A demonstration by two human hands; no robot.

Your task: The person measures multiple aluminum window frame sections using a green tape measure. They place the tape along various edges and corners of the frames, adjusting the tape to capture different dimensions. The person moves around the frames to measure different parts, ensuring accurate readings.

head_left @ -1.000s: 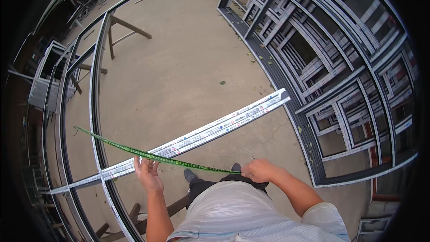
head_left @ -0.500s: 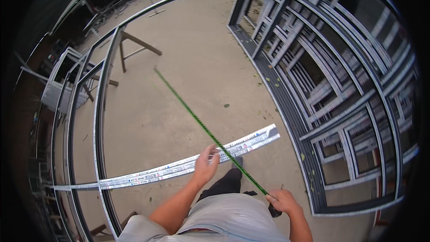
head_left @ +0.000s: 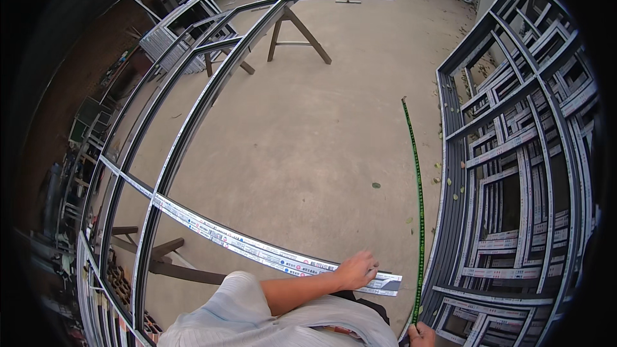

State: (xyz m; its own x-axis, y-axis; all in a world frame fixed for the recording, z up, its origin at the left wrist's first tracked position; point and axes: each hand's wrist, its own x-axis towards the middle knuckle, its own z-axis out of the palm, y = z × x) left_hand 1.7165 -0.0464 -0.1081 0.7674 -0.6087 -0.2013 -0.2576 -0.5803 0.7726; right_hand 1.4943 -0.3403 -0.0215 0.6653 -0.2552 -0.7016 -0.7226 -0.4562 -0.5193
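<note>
A green tape measure (head_left: 421, 218) has its blade drawn out long, running from the lower right up to a free tip on the far side. My right hand (head_left: 421, 335), partly cut off by the lower edge, is closed on its near end. My left hand (head_left: 355, 271) lies over the white-and-grey frame bar (head_left: 257, 252) close to its right end. Its fingers are loosely bent and apart, and nothing shows in them. Whether its palm rests on the bar is hard to tell. The bar belongs to a large frame (head_left: 199, 103) on my left.
Wooden trestles (head_left: 299, 35) stand beneath the large frame. On the right, many window frames (head_left: 508, 148) lean in a stack, with fallen leaves along their lower edge. A pile of white frames (head_left: 170, 42) stands far left. Concrete floor (head_left: 308, 135) stretches between.
The view has turned left, so the frames appear shifted right. The tape's blade swings from slanting leftward to nearly upright, near the leaning stack. My left hand has moved toward the bar's right end.
</note>
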